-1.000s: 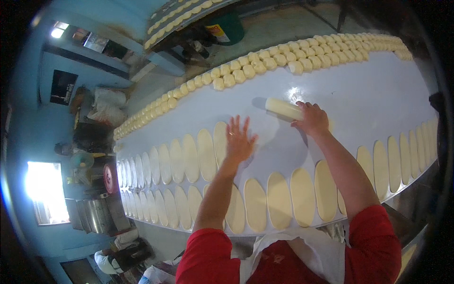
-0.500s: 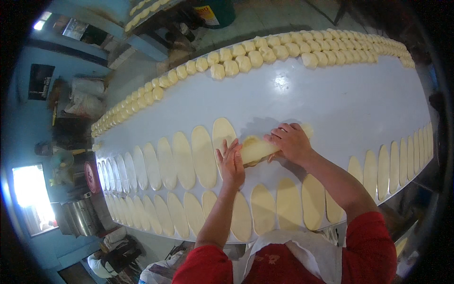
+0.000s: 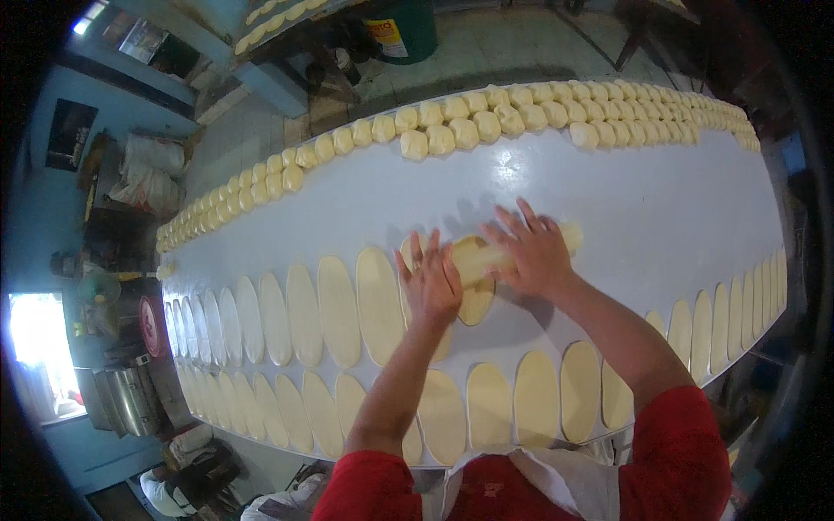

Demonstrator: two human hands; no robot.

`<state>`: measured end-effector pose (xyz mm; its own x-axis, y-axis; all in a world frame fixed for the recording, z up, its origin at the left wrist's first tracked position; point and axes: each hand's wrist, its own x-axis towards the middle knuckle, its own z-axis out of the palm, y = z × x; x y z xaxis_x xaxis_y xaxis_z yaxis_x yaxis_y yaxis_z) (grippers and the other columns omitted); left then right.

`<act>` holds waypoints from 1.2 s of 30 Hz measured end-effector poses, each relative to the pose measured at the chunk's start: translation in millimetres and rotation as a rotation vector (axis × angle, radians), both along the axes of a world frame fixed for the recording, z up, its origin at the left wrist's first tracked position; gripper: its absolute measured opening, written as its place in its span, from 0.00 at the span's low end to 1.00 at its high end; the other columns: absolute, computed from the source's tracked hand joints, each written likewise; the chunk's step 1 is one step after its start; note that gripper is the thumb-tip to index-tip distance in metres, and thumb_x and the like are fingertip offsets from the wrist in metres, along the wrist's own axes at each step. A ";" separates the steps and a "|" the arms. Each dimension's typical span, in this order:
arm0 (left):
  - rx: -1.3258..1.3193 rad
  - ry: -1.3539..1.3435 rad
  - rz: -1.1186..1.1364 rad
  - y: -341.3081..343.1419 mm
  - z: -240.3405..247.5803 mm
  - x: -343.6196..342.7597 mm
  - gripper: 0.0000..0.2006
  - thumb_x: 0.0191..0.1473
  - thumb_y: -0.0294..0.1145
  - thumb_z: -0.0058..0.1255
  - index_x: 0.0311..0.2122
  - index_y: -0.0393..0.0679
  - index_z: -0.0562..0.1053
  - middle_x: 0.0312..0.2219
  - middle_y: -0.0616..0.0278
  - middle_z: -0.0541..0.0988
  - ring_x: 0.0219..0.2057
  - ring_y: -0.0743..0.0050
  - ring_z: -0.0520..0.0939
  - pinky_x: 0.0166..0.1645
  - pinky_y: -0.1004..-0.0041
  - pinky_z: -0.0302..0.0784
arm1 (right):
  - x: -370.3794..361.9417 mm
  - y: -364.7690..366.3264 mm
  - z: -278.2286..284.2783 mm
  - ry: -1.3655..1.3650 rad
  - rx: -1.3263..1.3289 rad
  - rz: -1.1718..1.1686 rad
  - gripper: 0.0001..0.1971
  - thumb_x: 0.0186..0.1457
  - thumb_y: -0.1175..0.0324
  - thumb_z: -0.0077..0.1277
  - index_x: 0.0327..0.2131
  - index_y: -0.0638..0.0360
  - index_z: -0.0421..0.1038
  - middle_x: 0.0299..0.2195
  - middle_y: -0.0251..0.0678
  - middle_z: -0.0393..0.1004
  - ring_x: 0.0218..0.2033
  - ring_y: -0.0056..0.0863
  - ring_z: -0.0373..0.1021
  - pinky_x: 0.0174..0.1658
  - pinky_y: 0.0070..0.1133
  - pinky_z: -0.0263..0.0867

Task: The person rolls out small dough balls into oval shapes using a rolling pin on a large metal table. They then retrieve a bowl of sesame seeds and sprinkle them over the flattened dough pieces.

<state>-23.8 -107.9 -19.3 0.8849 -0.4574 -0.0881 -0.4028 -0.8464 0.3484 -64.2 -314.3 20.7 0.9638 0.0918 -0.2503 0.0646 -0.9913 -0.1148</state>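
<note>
A pale, thick rolling pin lies crosswise over a piece of dough near the middle of the table. My left hand is at the pin's left end, its fingers stretched out and apart. On the right part of the pin rests my right hand, open, with spread fingers and palm down. Some of the dough shows beyond and below the pin, longer than it is wide. Just left of it, a flattened oval of dough lies beside others, one partly hidden by my left hand.
Round dough balls line the table's far edge in rows. Flat dough ovals run along the near edge, the left side and the right end of the pale table. A dark green bin stands on the floor beyond.
Both hands and the rolling pin have moved away from me across the dough. My fingers have straightened and spread. More of the dough shows on the near side of the pin.
</note>
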 end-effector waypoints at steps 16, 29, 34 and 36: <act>-0.025 -0.105 0.117 -1.4 -17.3 -27.5 0.26 0.69 0.45 0.28 0.62 0.42 0.68 0.64 0.55 0.68 0.70 0.46 0.58 0.72 0.40 0.37 | -85.6 18.3 -46.1 -0.319 0.174 -0.044 0.30 0.59 0.38 0.48 0.54 0.49 0.71 0.55 0.33 0.73 0.64 0.40 0.62 0.60 0.44 0.56; -0.228 -0.197 0.144 57.5 1.9 -214.8 0.22 0.68 0.38 0.36 0.62 0.42 0.67 0.64 0.54 0.67 0.70 0.46 0.58 0.72 0.43 0.39 | -141.5 -23.3 -6.9 0.128 0.080 0.237 0.40 0.40 0.41 0.68 0.58 0.42 0.70 0.51 0.26 0.76 0.56 0.31 0.69 0.55 0.34 0.68; -0.542 -0.306 0.244 54.9 -8.2 -74.1 0.13 0.64 0.31 0.47 0.49 0.39 0.77 0.46 0.48 0.81 0.52 0.43 0.78 0.58 0.53 0.71 | -119.7 -78.0 -7.6 -0.008 0.148 -0.200 0.42 0.36 0.38 0.69 0.55 0.45 0.71 0.49 0.31 0.76 0.53 0.35 0.71 0.52 0.36 0.70; -0.508 -0.231 0.238 38.3 -15.1 4.9 0.12 0.63 0.32 0.49 0.47 0.38 0.78 0.44 0.46 0.81 0.48 0.43 0.79 0.54 0.56 0.74 | -112.3 -105.4 -4.0 -0.022 0.103 -0.348 0.43 0.35 0.38 0.69 0.55 0.46 0.71 0.49 0.31 0.76 0.52 0.35 0.71 0.53 0.35 0.70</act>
<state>-18.9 -69.6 -34.4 0.9383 -0.1795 0.2957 -0.3364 -0.6728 0.6589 -176.5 -419.7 16.7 0.9467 -0.2189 -0.2361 -0.2710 -0.9377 -0.2173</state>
